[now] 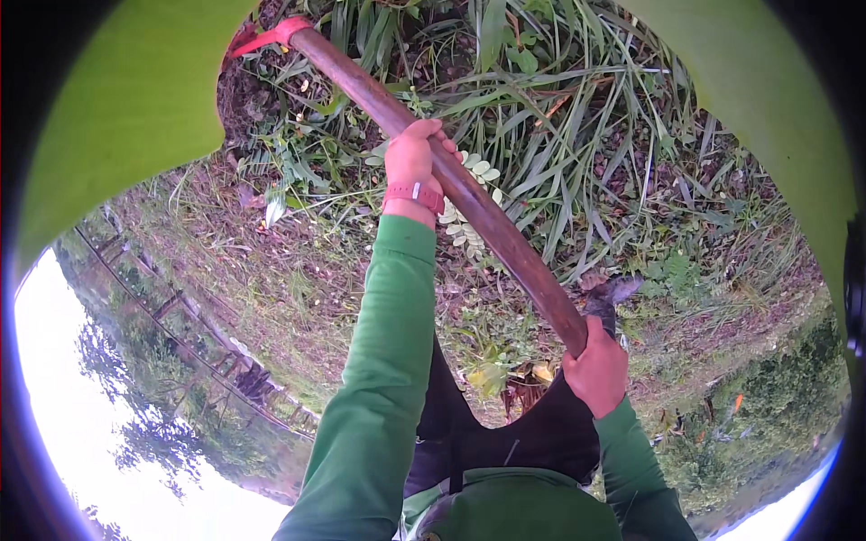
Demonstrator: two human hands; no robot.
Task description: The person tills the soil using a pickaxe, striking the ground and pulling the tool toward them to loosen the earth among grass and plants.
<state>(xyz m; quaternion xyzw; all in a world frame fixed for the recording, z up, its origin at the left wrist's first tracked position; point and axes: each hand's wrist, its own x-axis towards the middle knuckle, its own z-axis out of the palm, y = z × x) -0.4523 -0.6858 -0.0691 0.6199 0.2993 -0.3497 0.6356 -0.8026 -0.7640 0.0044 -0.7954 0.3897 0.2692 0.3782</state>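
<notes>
Where grass (582, 149) grows before the person (532, 505), one hoe-like tool (474, 203) is held slantwise over it: long axis diagonal, red head (290, 30) pointing forward-left, brown wooden handle (519, 257) running back-right; left hand (417, 160) clamped partway along the handle, right hand (598, 368) clamped at its butt end.

Is a long-handled tool (356, 83) with a brown wooden shaft (501, 234) and a red head (290, 31), partly hidden at its tip. Slants forward and leftward from the right hand (597, 370), clasped near one end, through the left hand (415, 155), reaching well past it.
</notes>
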